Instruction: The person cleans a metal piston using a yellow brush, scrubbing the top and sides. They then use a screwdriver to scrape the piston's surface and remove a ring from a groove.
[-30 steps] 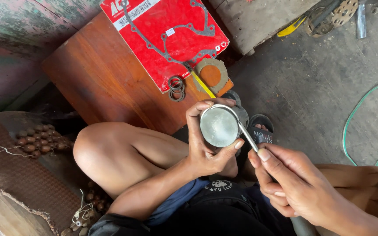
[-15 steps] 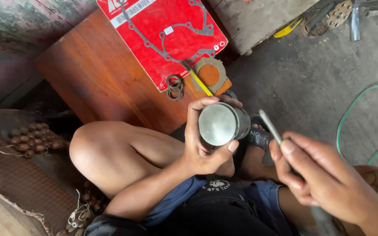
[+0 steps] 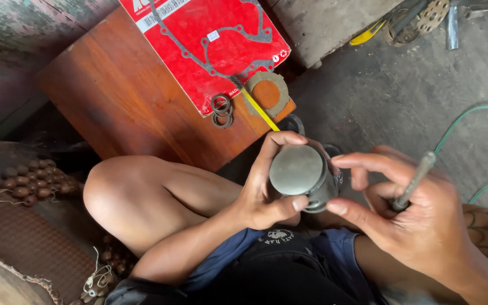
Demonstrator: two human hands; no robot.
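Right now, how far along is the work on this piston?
Done: the bare piston sits gripped in the left hand. In hand: the right hand fingers its side, metal tool held back. Left: rings and gasket pack lie untouched on the board.

1. A flat red package [image 3: 210,51] lies tilted on the brown wooden board [image 3: 125,96] at the top of the view, its upper edge cut off by the frame.
2. A thin grey gasket [image 3: 221,39] shows on the package's red face as a looping outline.
3. A white label strip [image 3: 162,14] with dark print runs along the package's upper left edge.
4. A small white sticker [image 3: 213,36] sits near the package's middle.
5. Small white marks stand at its lower right corner [image 3: 278,56].
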